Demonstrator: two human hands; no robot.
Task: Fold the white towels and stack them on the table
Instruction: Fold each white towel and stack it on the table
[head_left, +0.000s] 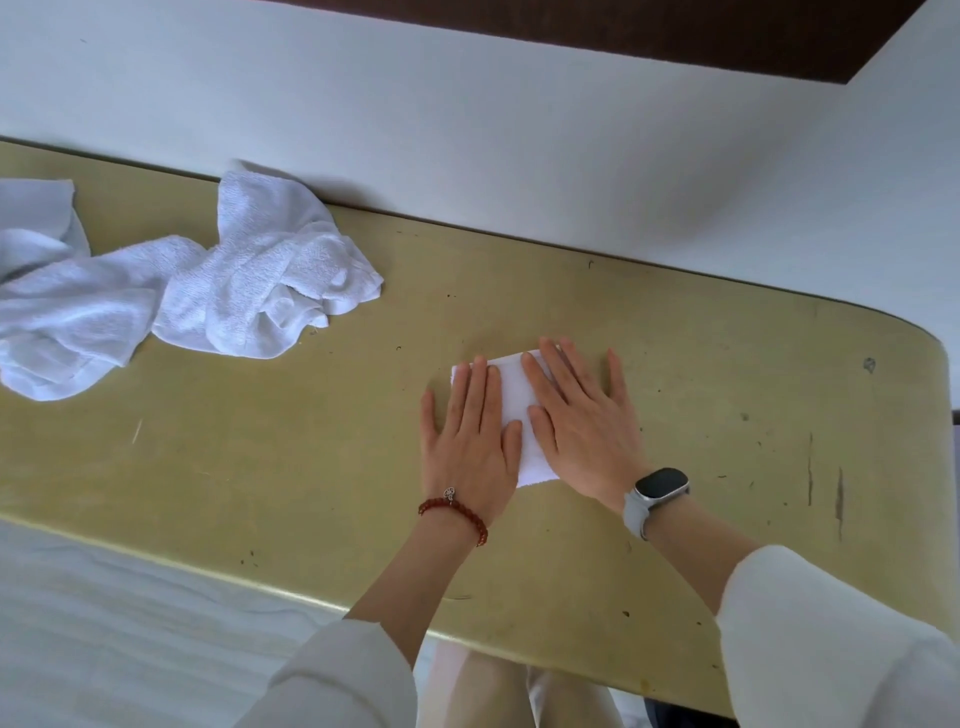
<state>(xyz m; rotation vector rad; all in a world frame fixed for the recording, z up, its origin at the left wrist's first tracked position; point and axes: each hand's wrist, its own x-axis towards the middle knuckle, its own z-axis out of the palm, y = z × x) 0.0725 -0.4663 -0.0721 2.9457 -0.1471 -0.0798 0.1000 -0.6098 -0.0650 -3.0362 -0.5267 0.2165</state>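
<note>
Head view of a yellowish table (260, 467) with a scuffed, speckled top, set against a white wall (467, 130); all places are given relative to the folded towel (517, 400), a small white rectangle lying flat on the table toward its right half. Well to the left of the folded towel, a heap of unfolded white towels (171, 291) lies crumpled on the table top, its far edge reaching the wall and its left part running out of the picture. On the left part of the folded towel rests the left hand (470, 431), palm down, fingers straight and slightly spread, the outermost finger lying on bare table just beside the towel; a red bead bracelet (454, 512) circles its wrist. On the right part of the folded towel rests the right hand (576, 421), likewise flat, fingers straight and fanned apart, the outermost finger past the towel's right edge; a smartwatch with a grey band (657, 493) sits on its wrist. Neither hand curls round the cloth. Both forearms emerge from pale sleeves (831, 649) at the table's near edge.
</note>
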